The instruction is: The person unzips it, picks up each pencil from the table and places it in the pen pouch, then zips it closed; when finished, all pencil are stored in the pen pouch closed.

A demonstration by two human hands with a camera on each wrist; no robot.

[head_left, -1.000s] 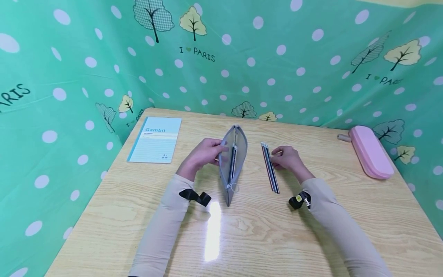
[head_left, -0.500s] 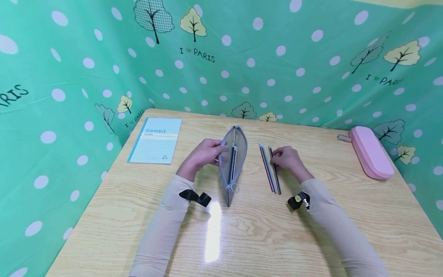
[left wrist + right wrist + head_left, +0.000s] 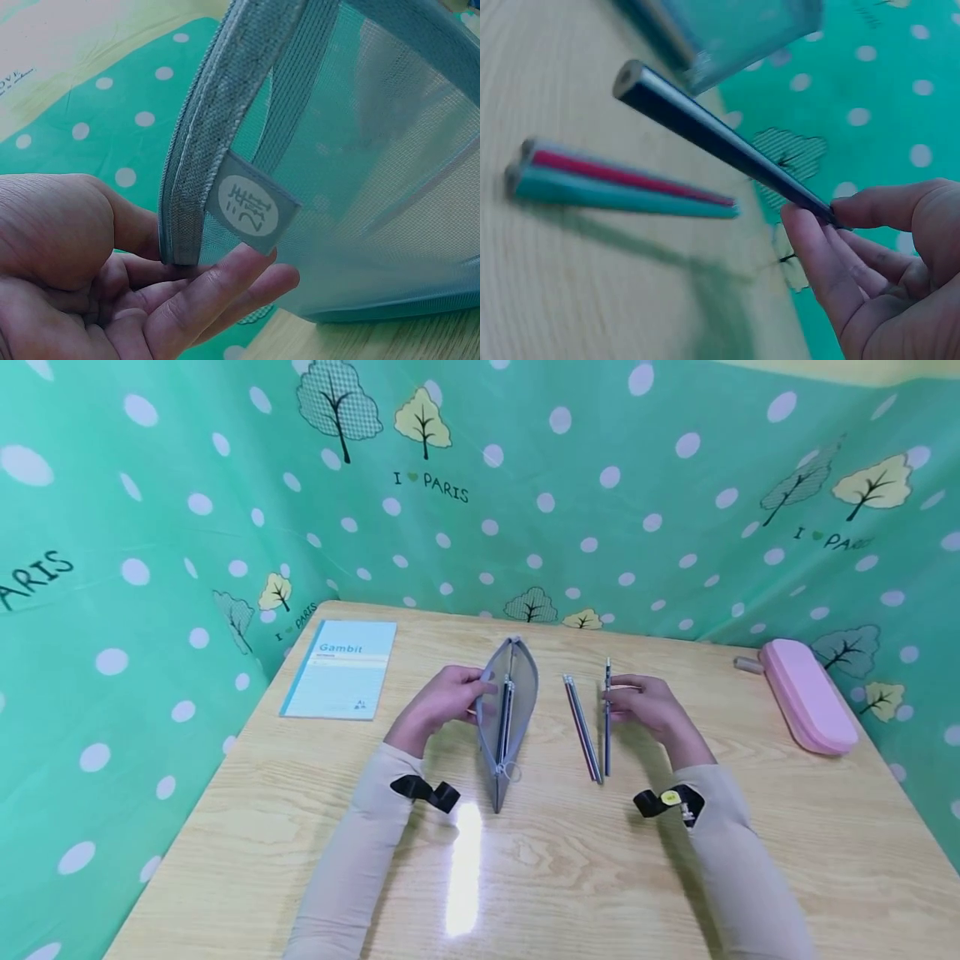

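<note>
Pencil has swung away from the loose pencils, pinched in R hand just beside them, w/ L hand gripping open pouch; prob. loading step, so next move needs a carry left to its mouth.

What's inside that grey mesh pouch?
Looking into the open mesh pouch, you can see at least two pencils. From above, its sides and the pencils hide the bottom, so anything lying beneath them can't be seen.
</note>
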